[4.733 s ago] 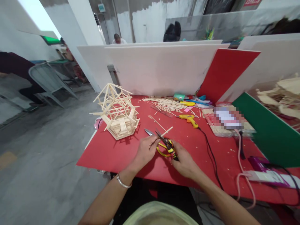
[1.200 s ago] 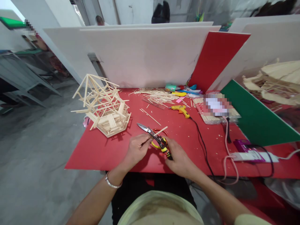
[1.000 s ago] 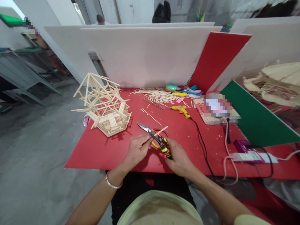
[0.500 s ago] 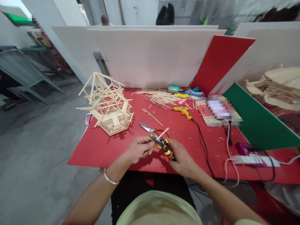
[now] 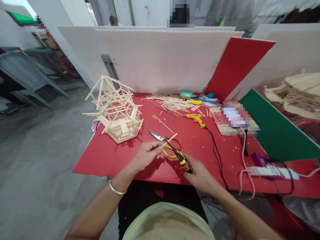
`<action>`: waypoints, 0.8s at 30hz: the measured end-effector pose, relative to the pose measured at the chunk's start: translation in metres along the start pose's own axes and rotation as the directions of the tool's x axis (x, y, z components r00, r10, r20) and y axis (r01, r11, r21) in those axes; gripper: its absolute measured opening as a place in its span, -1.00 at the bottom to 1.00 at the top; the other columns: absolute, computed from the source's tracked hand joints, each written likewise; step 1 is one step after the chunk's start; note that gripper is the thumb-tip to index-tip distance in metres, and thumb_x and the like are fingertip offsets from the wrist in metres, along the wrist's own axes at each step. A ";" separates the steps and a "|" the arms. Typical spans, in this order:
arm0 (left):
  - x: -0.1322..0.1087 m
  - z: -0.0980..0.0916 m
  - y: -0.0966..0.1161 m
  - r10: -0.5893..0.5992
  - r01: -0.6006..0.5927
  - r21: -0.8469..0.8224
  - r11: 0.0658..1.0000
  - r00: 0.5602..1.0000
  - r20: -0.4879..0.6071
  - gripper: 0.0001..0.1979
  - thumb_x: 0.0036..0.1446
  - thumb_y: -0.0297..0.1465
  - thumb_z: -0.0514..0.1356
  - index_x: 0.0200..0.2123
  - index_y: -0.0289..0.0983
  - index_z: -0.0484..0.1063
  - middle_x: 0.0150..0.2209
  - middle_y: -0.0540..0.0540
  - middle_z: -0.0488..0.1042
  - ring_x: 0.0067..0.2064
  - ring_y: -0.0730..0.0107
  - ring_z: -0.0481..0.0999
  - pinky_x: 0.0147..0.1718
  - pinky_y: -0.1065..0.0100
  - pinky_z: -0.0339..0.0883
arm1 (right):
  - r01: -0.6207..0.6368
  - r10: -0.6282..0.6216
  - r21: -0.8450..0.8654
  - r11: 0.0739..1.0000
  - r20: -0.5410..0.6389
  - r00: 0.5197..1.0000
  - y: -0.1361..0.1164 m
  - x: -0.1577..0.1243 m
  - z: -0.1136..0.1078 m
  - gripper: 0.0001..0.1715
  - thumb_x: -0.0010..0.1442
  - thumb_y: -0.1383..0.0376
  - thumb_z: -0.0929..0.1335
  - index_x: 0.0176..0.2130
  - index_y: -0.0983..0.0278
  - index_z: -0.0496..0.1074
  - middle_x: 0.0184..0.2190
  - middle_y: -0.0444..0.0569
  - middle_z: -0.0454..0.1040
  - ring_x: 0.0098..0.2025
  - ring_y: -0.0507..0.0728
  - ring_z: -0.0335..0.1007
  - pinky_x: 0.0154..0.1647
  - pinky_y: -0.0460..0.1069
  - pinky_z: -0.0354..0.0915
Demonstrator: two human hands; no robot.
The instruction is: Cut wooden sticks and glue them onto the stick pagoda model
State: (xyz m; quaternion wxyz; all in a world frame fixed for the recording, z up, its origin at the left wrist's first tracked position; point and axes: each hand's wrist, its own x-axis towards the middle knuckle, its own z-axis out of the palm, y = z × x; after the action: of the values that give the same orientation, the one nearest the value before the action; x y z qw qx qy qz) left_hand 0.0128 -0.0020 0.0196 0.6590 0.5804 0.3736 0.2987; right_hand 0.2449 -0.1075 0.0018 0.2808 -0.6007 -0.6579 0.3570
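Between its thumb and fingers, my left hand (image 5: 150,154) pinches a short wooden stick (image 5: 172,137) that points up to the right. My right hand (image 5: 200,173) is wrapped round the black-and-yellow handles of hand cutters (image 5: 182,158). Their dark jaws reach up beside the stick; whether they touch it I cannot tell. Beneath both lies a pair of scissors (image 5: 157,135) with red and yellow handle loops, flat on the red tabletop (image 5: 120,163). Left of my hands stands a many-sided model made of wooden sticks (image 5: 122,126), with an open-frame peaked roof.
Loose sticks (image 5: 167,102) are heaped at the back, near a clear ruler (image 5: 167,110). A yellow glue gun (image 5: 196,119) trails its black cord rightward. Packed sticks (image 5: 220,125) lie under a blurred phone. A power strip (image 5: 267,171) sits by the right edge. White boards (image 5: 160,60) stand behind.
The cutters have moved slightly down and right, away from my left hand. The stick, still in my left hand, now lies at a flatter angle.
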 end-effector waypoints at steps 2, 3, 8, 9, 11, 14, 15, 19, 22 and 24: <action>0.002 -0.001 -0.006 0.062 -0.062 0.060 0.996 0.998 0.004 -0.66 0.18 -0.17 0.22 -0.19 -0.34 0.57 -0.59 0.06 0.32 -0.61 0.65 0.08 -0.61 0.51 -0.06 | -0.050 0.041 0.125 0.991 0.077 0.996 -0.004 -0.003 0.000 -0.31 -0.09 0.43 0.27 0.08 0.22 0.34 -0.24 -0.11 0.48 -0.27 0.09 0.34 -0.22 -0.04 0.24; 0.002 -0.001 -0.009 0.092 -0.093 0.073 0.993 0.996 0.007 -0.66 0.19 -0.17 0.22 -0.19 -0.34 0.58 -0.58 0.06 0.33 -0.60 0.64 0.09 -0.60 0.50 -0.03 | -0.086 0.057 0.219 0.972 0.134 0.989 -0.006 -0.004 0.001 -0.35 -0.12 0.43 0.27 0.03 0.23 0.37 -0.29 -0.14 0.46 -0.31 0.07 0.30 -0.27 -0.06 0.21; 0.008 0.000 -0.014 0.206 -0.209 0.139 0.968 0.978 0.030 -0.66 0.22 -0.17 0.18 -0.16 -0.32 0.57 -0.53 0.01 0.40 -0.54 0.53 0.25 -0.49 0.46 0.16 | -0.371 0.112 0.653 0.661 0.403 0.908 -0.010 -0.006 0.008 -0.42 -0.28 0.39 0.30 -0.15 0.31 0.40 -0.45 -0.17 0.35 -0.41 0.03 0.21 -0.40 -0.08 0.13; 0.011 0.000 -0.015 0.225 -0.225 0.205 0.953 0.974 0.024 -0.66 0.24 -0.18 0.16 -0.15 -0.31 0.57 -0.50 -0.02 0.43 -0.50 0.49 0.31 -0.45 0.44 0.20 | -0.399 0.134 0.684 0.610 0.408 0.903 -0.008 -0.005 0.008 -0.40 -0.30 0.39 0.30 -0.15 0.31 0.40 -0.44 -0.16 0.35 -0.41 0.03 0.22 -0.40 -0.07 0.13; 0.023 -0.002 -0.017 0.276 -0.243 0.432 0.869 0.961 -0.015 -0.68 0.26 -0.22 0.12 -0.16 -0.30 0.57 -0.43 -0.07 0.49 -0.40 0.39 0.40 -0.35 0.39 0.25 | -0.377 0.212 0.707 0.599 0.313 0.926 -0.003 -0.001 0.006 -0.40 -0.30 0.38 0.31 -0.15 0.30 0.40 -0.44 -0.15 0.35 -0.41 0.03 0.22 -0.40 -0.07 0.12; 0.059 -0.004 -0.025 0.365 -0.140 0.808 0.572 0.926 -0.098 -0.72 0.27 -0.37 0.06 -0.24 -0.26 0.58 -0.33 -0.16 0.51 -0.25 0.26 0.45 -0.24 0.32 0.24 | -0.257 0.305 0.652 0.713 0.042 0.952 0.005 0.006 -0.001 -0.47 -0.25 0.38 0.33 -0.16 0.27 0.41 -0.47 -0.19 0.31 -0.43 0.01 0.17 -0.41 -0.08 0.11; 0.075 -0.004 -0.027 0.359 -0.095 0.866 0.491 0.928 -0.101 -0.74 0.26 -0.42 0.06 -0.26 -0.26 0.58 -0.31 -0.19 0.51 -0.22 0.24 0.45 -0.23 0.31 0.24 | -0.236 0.309 0.642 0.729 -0.002 0.951 0.006 0.008 -0.003 -0.48 -0.24 0.38 0.34 -0.17 0.26 0.41 -0.47 -0.20 0.30 -0.44 0.00 0.15 -0.42 -0.09 0.10; 0.126 0.004 -0.030 0.317 -0.138 0.886 0.443 0.948 -0.011 -0.80 0.20 -0.42 0.13 -0.26 -0.27 0.58 -0.18 -0.25 0.51 -0.11 0.16 0.45 -0.14 0.24 0.27 | -0.272 0.275 0.774 0.571 0.132 0.952 0.010 0.007 -0.006 -0.41 -0.29 0.42 0.33 -0.15 0.28 0.40 -0.43 -0.16 0.36 -0.44 0.00 0.21 -0.42 -0.08 0.12; 0.133 0.010 -0.026 0.427 -0.259 0.802 0.539 0.904 0.006 -0.67 0.09 -0.47 0.24 -0.03 -0.25 0.54 0.05 -0.29 0.46 0.07 0.09 0.38 0.03 0.14 0.22 | -0.325 0.165 0.861 0.391 0.281 0.945 0.016 0.003 -0.005 -0.32 -0.34 0.45 0.32 -0.11 0.28 0.40 -0.39 -0.13 0.40 -0.41 0.02 0.29 -0.37 -0.06 0.17; 0.120 0.012 -0.022 0.490 -0.391 0.592 0.704 0.872 -0.006 -0.46 0.06 -0.46 0.25 0.15 -0.17 0.41 0.15 -0.26 0.41 0.08 0.13 0.39 0.04 0.13 0.25 | -0.388 0.030 0.870 0.304 0.399 0.917 0.021 0.001 -0.004 -0.28 -0.35 0.45 0.32 -0.08 0.29 0.40 -0.39 -0.11 0.39 -0.41 0.04 0.32 -0.34 -0.04 0.20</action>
State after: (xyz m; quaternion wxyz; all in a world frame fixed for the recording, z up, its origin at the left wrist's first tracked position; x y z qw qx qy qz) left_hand 0.0877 0.0876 -0.0190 0.3294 0.7970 0.3482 0.3676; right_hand 0.2605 -0.1053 -0.0130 0.4181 -0.3456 -0.2807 0.7918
